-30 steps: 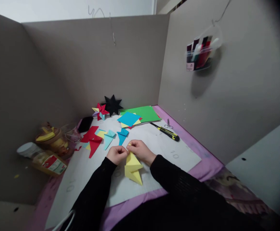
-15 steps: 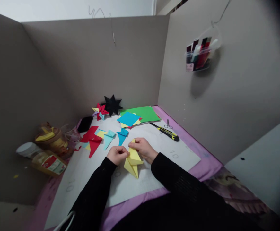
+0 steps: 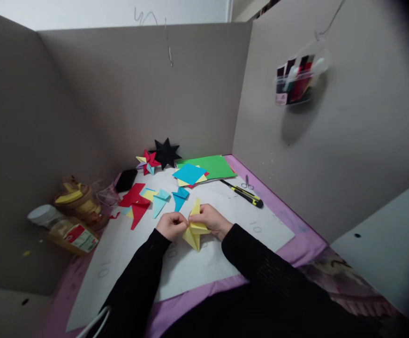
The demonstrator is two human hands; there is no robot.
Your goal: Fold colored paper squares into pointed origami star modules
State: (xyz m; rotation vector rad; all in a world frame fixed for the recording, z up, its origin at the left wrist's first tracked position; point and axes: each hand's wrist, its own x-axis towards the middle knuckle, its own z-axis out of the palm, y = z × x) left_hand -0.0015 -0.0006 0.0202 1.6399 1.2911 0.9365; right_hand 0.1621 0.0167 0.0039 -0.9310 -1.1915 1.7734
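A folded yellow origami paper (image 3: 193, 238) is held just above the white sheet, its pointed end toward me. My left hand (image 3: 171, 226) pinches its left edge with closed fingers. On the other side, my right hand (image 3: 214, 220) grips the paper, thumb across its upper part. Beyond my hands lie folded paper pieces: a blue one (image 3: 180, 199), a light blue one (image 3: 161, 202) and a red one (image 3: 140, 211). The fingertips hide part of the yellow folds.
A box cutter (image 3: 245, 194) and small scissors (image 3: 247, 183) lie to the right. Behind are stacked coloured paper (image 3: 189, 174), a black paper star (image 3: 166, 153) and a multicoloured star (image 3: 148, 162). A glue bottle (image 3: 72, 234) and a phone (image 3: 126, 180) are at left.
The yellow paper has tilted in my hands, so its lower point sits higher and its upper strip looks narrower. Both hands keep their grip. The view has shifted slightly.
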